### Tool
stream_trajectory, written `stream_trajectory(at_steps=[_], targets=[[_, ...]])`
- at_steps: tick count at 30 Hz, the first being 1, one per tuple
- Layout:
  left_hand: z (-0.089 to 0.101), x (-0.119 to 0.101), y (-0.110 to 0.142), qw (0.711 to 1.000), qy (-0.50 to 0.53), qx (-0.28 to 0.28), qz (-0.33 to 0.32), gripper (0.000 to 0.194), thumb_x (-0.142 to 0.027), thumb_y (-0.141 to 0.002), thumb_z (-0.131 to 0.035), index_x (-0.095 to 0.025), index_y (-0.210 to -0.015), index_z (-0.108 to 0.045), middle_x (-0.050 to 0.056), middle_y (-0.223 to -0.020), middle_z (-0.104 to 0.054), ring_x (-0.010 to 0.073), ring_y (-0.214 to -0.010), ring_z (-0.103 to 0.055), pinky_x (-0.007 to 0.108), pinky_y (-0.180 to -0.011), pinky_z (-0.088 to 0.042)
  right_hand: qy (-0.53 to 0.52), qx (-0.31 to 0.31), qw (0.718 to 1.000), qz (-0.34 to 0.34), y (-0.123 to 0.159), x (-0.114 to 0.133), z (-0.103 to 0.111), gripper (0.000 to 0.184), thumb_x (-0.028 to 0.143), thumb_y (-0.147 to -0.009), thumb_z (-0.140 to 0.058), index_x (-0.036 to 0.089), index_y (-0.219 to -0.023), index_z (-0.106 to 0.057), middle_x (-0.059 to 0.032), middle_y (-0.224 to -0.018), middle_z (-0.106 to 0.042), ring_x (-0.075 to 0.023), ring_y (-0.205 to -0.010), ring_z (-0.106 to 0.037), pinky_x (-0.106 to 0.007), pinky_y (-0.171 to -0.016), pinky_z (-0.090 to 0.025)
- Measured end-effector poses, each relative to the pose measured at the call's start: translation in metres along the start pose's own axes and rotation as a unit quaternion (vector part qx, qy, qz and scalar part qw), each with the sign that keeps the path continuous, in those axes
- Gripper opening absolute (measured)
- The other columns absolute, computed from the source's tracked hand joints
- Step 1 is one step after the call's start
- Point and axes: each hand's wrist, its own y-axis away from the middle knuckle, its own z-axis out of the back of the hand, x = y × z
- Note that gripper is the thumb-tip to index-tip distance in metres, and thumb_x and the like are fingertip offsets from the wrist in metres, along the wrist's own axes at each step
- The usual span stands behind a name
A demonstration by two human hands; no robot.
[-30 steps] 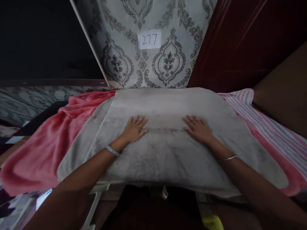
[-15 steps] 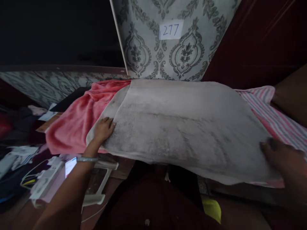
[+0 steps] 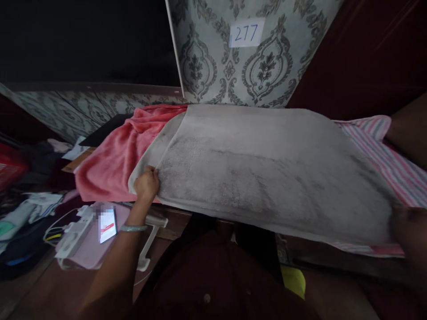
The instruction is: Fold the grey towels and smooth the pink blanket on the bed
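Handling the soft grey plush cloth [image 3: 233, 155] at its near corners: left hand [image 3: 147, 183] curled, pinching its left end; right hand [image 3: 408, 222] blurred at the right end, grip unclear. Shifting it evenly calls for matched tension. It's spread mid-scene over the fuzzy pink blanket [image 3: 106, 164], long axis left to right, right end angling nearer.

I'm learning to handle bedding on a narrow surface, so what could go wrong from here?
The left hand grips the gray cloth close to the pink fleece, so a tug might drag both. The striped cloth shows past the gray cloth's other end, near the right hand, and could bunch up if caught too.
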Motion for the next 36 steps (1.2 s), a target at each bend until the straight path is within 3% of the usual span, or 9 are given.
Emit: stream_trajectory(at_steps=[10, 13, 16, 18, 21, 24, 29, 32, 36], targets=[[0.004, 0.013, 0.003, 0.998, -0.04, 0.024, -0.033, 0.042, -0.033, -0.103, -0.034, -0.015, -0.126, -0.064, 0.02, -0.103, -0.076, 0.0363, -0.101, -0.072, 0.043, -0.081, -0.052, -0.104, 0.025, 0.989, -0.107, 0.005, -0.007, -0.003, 0.076, 0.054, -0.087, -0.042, -0.001, -0.133, -0.066, -0.0406, -0.107, -0.066, -0.0456, -0.103, -0.063, -0.048, -0.064, -0.033], [0.003, 0.016, 0.003, 0.998, -0.031, -0.016, -0.044, 0.043, -0.032, -0.101, -0.035, -0.011, -0.124, -0.066, 0.021, -0.107, -0.074, 0.0363, -0.101, -0.071, 0.045, -0.084, -0.053, -0.149, -0.031, 0.979, -0.135, 0.016, -0.009, -0.011, 0.078, 0.057, -0.087, -0.04, -0.002, -0.13, -0.067, -0.041, -0.101, -0.065, -0.0438, -0.094, -0.064, -0.048, -0.063, -0.032], [0.001, 0.001, 0.007, 0.986, 0.005, -0.098, -0.132, 0.048, -0.033, -0.099, -0.038, -0.005, -0.129, -0.064, 0.024, -0.123, -0.069, 0.0359, -0.117, -0.064, 0.047, -0.098, -0.05, -0.189, -0.1, 0.965, -0.15, 0.024, -0.012, -0.019, 0.078, 0.056, -0.089, -0.035, -0.004, -0.126, -0.069, -0.0415, -0.096, -0.066, -0.0433, -0.085, -0.064, -0.048, -0.062, -0.033], [-0.003, -0.019, 0.012, 0.966, 0.025, -0.111, -0.232, 0.055, -0.038, -0.099, -0.04, -0.005, -0.139, -0.058, 0.024, -0.14, -0.061, 0.0359, -0.135, -0.053, 0.049, -0.111, -0.042, -0.198, -0.112, 0.963, -0.143, 0.024, -0.015, -0.02, 0.074, 0.053, -0.09, -0.038, -0.004, -0.123, -0.071, -0.0402, -0.093, -0.067, -0.0427, -0.081, -0.064, -0.048, -0.062, -0.035], [-0.014, -0.049, 0.02, 0.94, 0.009, -0.058, -0.336, 0.062, -0.046, -0.099, -0.043, -0.016, -0.153, -0.047, 0.015, -0.164, -0.04, 0.0397, -0.154, -0.028, 0.059, -0.122, -0.025, -0.21, -0.097, 0.963, -0.137, 0.023, -0.019, -0.016, 0.062, 0.047, -0.086, -0.049, 0.0, -0.119, -0.073, -0.0328, -0.089, -0.069, -0.0387, -0.076, -0.064, -0.046, -0.064, -0.039], [-0.026, -0.062, 0.022, 0.943, -0.025, 0.007, -0.332, 0.065, -0.048, -0.1, -0.041, -0.02, -0.158, -0.041, 0.011, -0.167, -0.034, 0.0448, -0.155, -0.022, 0.066, -0.122, -0.02, -0.237, -0.093, 0.957, -0.135, 0.026, -0.019, -0.013, 0.052, 0.043, -0.081, -0.056, 0.005, -0.113, -0.075, -0.0243, -0.082, -0.069, -0.0334, -0.067, -0.061, -0.044, -0.063, -0.042], [-0.034, -0.054, 0.017, 0.945, -0.033, 0.012, -0.324, 0.065, -0.049, -0.101, -0.04, -0.022, -0.16, -0.038, 0.01, -0.168, -0.033, 0.0445, -0.155, -0.022, 0.065, -0.122, -0.021, -0.227, -0.127, 0.955, -0.14, 0.032, -0.021, -0.017, 0.044, 0.038, -0.079, -0.054, 0.011, -0.106, -0.076, -0.0196, -0.076, -0.066, -0.033, -0.065, -0.059, -0.043, -0.059, -0.041], [-0.028, -0.058, 0.018, 0.951, -0.024, 0.025, -0.306, 0.065, -0.049, -0.1, -0.041, -0.021, -0.159, -0.041, 0.011, -0.167, -0.034, 0.0439, -0.155, -0.023, 0.065, -0.122, -0.023, -0.168, -0.17, 0.968, -0.077, 0.034, -0.01, -0.011, 0.048, 0.036, -0.082, -0.051, 0.008, -0.112, -0.076, -0.0269, -0.092, -0.068, -0.0409, -0.089, -0.064, -0.05, -0.069, -0.047], [-0.017, -0.098, 0.033, 0.938, 0.003, 0.042, -0.345, 0.063, -0.046, -0.102, -0.04, -0.016, -0.157, -0.042, 0.016, -0.166, -0.034, 0.0393, -0.155, -0.025, 0.065, -0.123, -0.023, -0.209, -0.227, 0.932, 0.19, 0.058, 0.067, 0.011, 0.057, 0.04, -0.091, -0.047, 0.009, -0.137, -0.06, -0.0255, -0.127, -0.064, -0.0388, -0.12, -0.058, -0.055, -0.099, -0.047]])
